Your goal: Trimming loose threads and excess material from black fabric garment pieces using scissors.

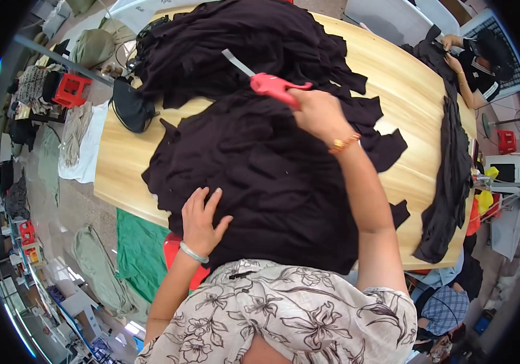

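Observation:
My right hand is closed around a red-handled tool with a narrow, flat silver tip. It hangs above the dark garments, tip toward the far left; its exact kind is unclear. Beneath it spreads a pile of dark, near-black garments that reaches to my body. On this pile's near left part lies my left hand, fingers spread and holding nothing. Beyond is a second dark pile of cloth, touching the near one.
All this lies on a wood-grain table. A black cap-like item sits at its left edge. Along the right side runs a strip of dark garments, where another person handles cloth. Green fabric and a red stool are to the left.

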Tool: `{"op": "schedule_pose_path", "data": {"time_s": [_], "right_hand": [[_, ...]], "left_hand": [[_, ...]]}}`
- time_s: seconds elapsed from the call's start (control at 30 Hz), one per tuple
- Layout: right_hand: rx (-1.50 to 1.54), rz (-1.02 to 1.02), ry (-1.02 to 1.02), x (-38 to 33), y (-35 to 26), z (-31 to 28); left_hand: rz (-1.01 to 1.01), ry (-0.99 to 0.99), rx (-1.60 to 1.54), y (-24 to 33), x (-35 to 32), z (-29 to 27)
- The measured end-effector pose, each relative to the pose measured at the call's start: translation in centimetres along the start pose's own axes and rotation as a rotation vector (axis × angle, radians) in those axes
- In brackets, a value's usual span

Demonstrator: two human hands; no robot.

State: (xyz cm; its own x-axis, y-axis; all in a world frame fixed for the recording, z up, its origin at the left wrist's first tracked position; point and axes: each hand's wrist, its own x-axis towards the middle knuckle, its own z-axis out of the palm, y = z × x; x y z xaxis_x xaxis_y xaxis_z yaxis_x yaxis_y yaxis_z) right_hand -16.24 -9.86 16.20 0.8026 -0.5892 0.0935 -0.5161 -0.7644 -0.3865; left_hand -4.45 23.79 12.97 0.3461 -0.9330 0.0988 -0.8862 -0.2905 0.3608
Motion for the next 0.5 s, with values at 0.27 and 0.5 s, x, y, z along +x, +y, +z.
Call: {"op": "schedule_pose_path", "data": {"time_s": [0.27,0.5], "right_hand": [[0.229,0.332,-0.137,-22.0,5.7,-2.1],[0.381,0.405,-0.053,-28.1,2.1,1.3]], "left_hand": [[-0.102,0.217,-0.262,0.2,-4.2,1.1],[-0.202,0.309,-0.403,-0.7,1.5,3.6]]}}
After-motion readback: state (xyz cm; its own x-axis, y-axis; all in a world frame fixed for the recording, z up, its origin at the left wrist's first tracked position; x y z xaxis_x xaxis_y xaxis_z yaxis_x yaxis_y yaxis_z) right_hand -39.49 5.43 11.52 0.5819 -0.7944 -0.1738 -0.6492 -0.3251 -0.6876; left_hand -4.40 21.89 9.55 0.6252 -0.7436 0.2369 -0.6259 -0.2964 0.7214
